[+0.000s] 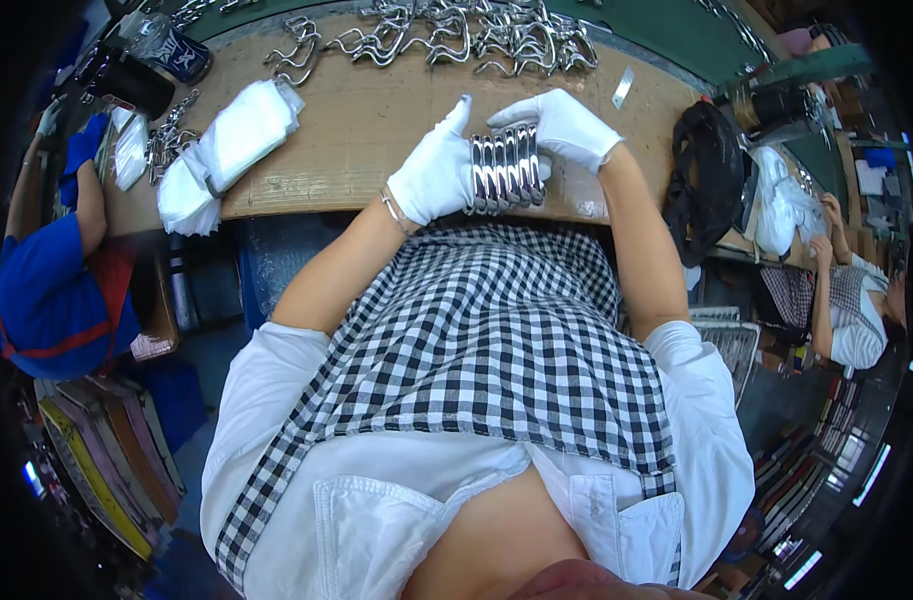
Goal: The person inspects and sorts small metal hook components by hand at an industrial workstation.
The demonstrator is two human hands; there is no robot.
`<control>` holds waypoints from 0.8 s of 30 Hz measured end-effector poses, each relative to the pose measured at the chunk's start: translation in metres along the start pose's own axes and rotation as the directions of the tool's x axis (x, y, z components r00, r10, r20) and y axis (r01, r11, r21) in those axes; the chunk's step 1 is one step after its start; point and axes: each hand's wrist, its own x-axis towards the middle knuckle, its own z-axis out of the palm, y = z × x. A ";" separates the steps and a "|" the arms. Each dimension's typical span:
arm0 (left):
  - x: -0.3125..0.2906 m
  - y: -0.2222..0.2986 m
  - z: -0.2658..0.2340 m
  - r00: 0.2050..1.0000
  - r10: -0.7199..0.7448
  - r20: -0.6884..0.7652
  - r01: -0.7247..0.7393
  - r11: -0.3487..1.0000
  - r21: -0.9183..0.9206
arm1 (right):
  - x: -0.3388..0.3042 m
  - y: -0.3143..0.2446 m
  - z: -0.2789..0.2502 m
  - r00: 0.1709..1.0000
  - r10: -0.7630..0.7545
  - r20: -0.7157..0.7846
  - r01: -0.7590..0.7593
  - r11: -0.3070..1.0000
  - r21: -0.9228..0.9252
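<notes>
In white gloves, both my hands meet just over the bench's near edge around a row of shiny curved metal bars (506, 170), lined up side by side. My left hand (433, 172) is wrapped round the row's left end, its thumb pointing up. From the right, my right hand (567, 130) presses on the row, its fingers bent over the top and partly hidden behind the bars. Further back on the bench lies a long heap of similar bent, polished metal pieces (522, 42). The exact kind of part cannot be made out.
Stacked clear plastic bags (247, 130) lie on the cardboard-covered bench (367, 120) to the left, beside small metal pieces (167, 140) and a black cup (127, 80). A black bag (704, 180) sits right. Co-workers are at left (62, 270) and right (862, 310).
</notes>
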 end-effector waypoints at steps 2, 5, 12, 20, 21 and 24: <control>0.002 0.000 -0.001 0.997 -0.007 0.074 0.009 1.000 -0.028 | -0.005 0.004 -0.014 0.993 -0.034 0.117 0.019 0.992 0.125; 0.002 0.003 0.005 0.995 0.004 0.104 0.006 0.996 -0.088 | -0.024 0.020 -0.027 0.987 -0.158 0.030 0.126 0.873 0.472; 0.013 0.018 0.006 0.980 0.159 0.120 -0.139 0.978 -0.155 | -0.094 0.025 0.008 0.921 0.354 -0.160 -0.160 0.722 0.673; 0.037 0.018 0.037 0.986 0.164 -0.015 -0.157 0.961 0.227 | -0.073 0.021 0.073 0.988 0.053 0.143 -0.149 0.128 0.981; 0.037 0.014 0.041 0.978 0.203 0.045 -0.196 0.829 0.524 | -0.065 0.017 0.073 0.995 -0.018 0.097 -0.098 -0.051 0.994; 0.029 0.011 0.042 0.958 0.287 0.021 -0.122 0.341 0.932 | -0.047 0.011 0.058 0.995 -0.092 0.036 -0.058 -0.249 0.967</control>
